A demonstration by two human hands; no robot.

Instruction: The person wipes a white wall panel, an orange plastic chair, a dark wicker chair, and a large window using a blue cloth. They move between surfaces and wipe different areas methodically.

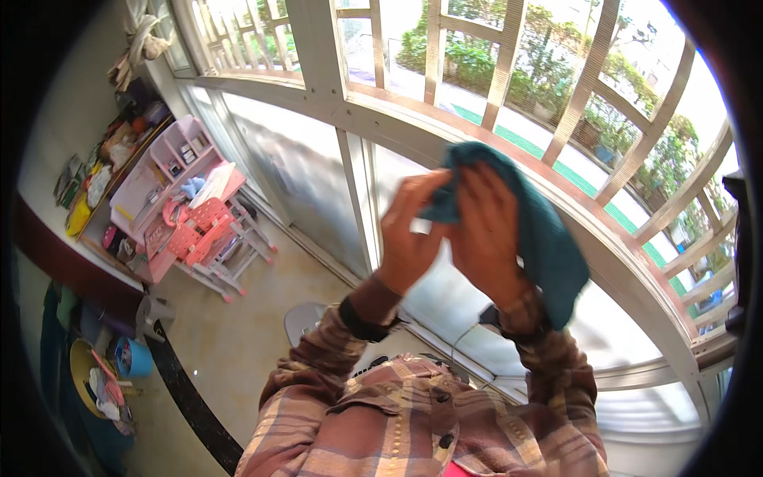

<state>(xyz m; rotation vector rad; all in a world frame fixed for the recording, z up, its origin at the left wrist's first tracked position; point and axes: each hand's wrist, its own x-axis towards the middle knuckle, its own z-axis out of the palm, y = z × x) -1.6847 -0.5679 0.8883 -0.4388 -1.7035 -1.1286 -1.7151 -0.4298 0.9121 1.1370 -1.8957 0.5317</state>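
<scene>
A dark teal cloth [548, 256] hangs from my right hand [486, 232], draped over its back and down beside the wrist. The fingers of that hand lie on the cloth. My left hand [408, 229] is raised close beside it, its fingertips at the cloth's bunched left edge; whether they pinch it is blurred. Both hands are in front of the window frame [405, 134], near the rail between the upper screened panes and the lower glass panels. Plaid sleeves and dark bands cover my wrists.
A pink child's desk [179, 173] with a red perforated chair [199, 232] stands at the left by the window. Below it are a blue bucket [133, 358] and a yellow basin [80, 375] holding cloths. A grey stool-like object [304, 319] is on the floor left of me. Bars stand outside the window.
</scene>
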